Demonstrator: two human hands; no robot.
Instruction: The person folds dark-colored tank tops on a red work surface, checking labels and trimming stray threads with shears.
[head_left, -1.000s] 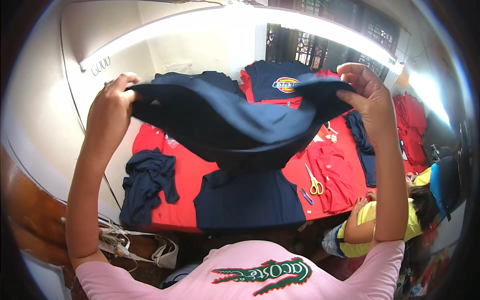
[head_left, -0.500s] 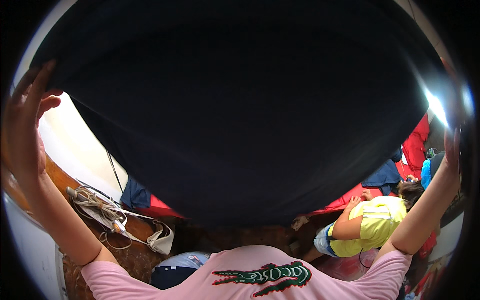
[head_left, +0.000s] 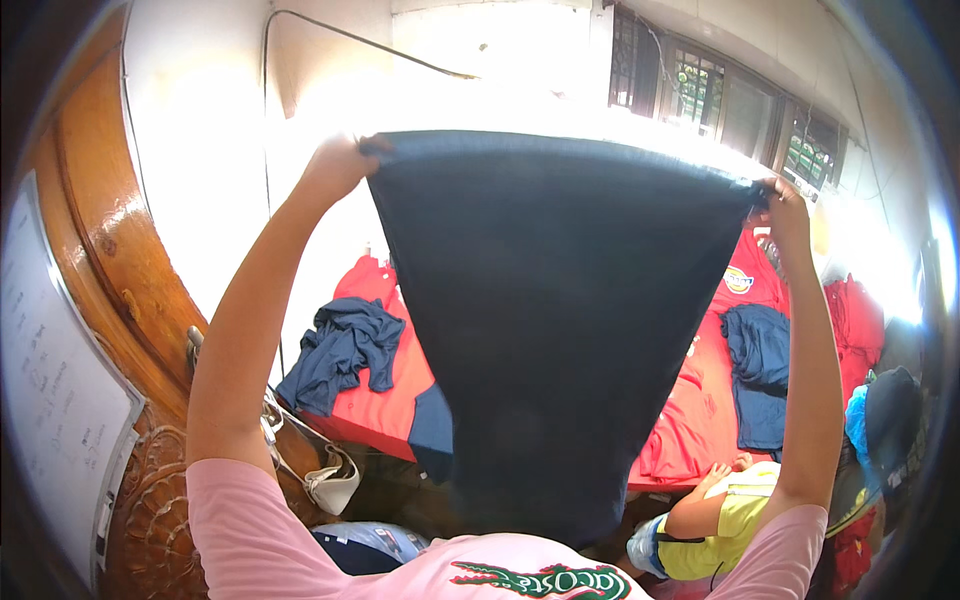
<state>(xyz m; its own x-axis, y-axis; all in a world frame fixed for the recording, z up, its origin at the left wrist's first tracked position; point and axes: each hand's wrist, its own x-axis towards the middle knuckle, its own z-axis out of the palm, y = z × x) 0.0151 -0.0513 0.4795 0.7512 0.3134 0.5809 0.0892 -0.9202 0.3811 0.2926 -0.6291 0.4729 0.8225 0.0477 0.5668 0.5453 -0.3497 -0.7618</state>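
Note:
A large dark navy garment hangs stretched in front of me, its top edge pulled nearly straight between my hands. My left hand grips the upper left corner, fingers closed round the fabric. At the upper right corner, my right hand is closed on the same edge. Both arms are raised and reach forward. The cloth narrows downward and its lower end drops close to my chest. Much of the surface behind it is hidden, and I cannot tell the garment's exact kind.
Behind it lies a red-covered surface with red clothes, a crumpled navy garment on the left and folded navy clothes on the right. A person in a yellow top is at lower right. Carved wood and a whiteboard stand left.
The garment, which filled most of the view close up, has moved away from me. Both hands have gone forward and closer together, still at its edge, uncovering the wall, window and clothes behind.

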